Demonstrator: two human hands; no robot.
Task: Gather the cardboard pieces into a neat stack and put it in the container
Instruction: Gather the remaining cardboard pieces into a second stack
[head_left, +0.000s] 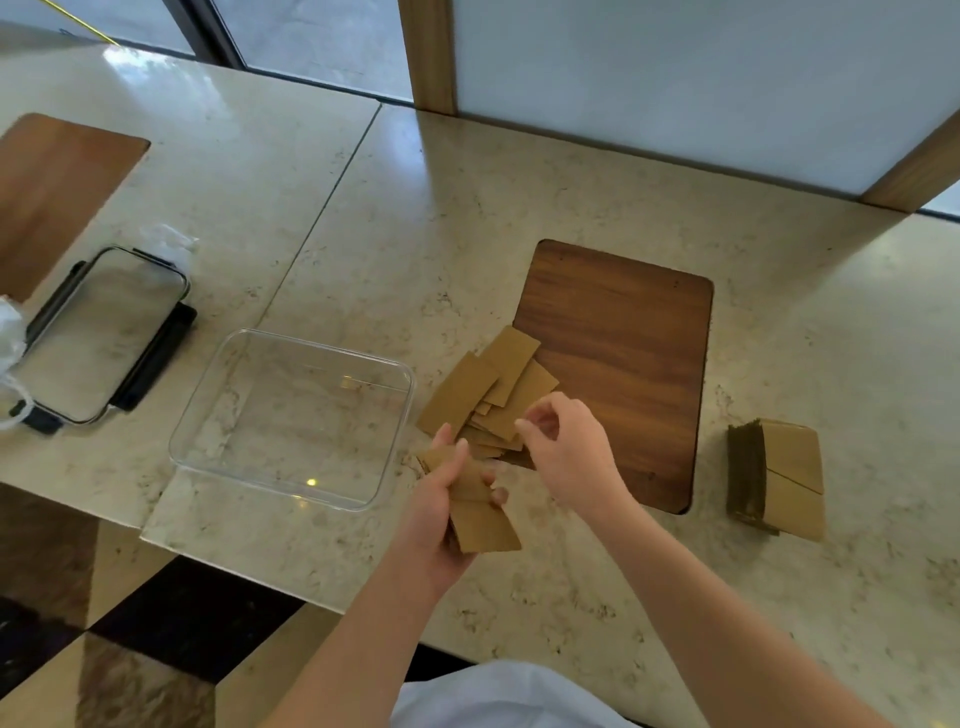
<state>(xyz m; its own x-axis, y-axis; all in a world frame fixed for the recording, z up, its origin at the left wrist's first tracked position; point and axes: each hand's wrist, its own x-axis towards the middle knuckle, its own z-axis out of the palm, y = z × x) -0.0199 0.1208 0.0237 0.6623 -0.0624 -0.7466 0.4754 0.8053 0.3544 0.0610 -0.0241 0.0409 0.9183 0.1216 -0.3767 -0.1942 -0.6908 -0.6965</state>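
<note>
Several cardboard pieces (480, 506) between left fingers (460, 454).

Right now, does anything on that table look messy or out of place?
Yes: the loose cardboard pieces lie fanned at odd angles, half on the wooden board, half on the table. The clear container holds nothing.

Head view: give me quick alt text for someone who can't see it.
Left hand holds a few cardboard pieces while the right hand reaches over a loose pile beside an empty clear container. A finished stack sits to the right.
</note>
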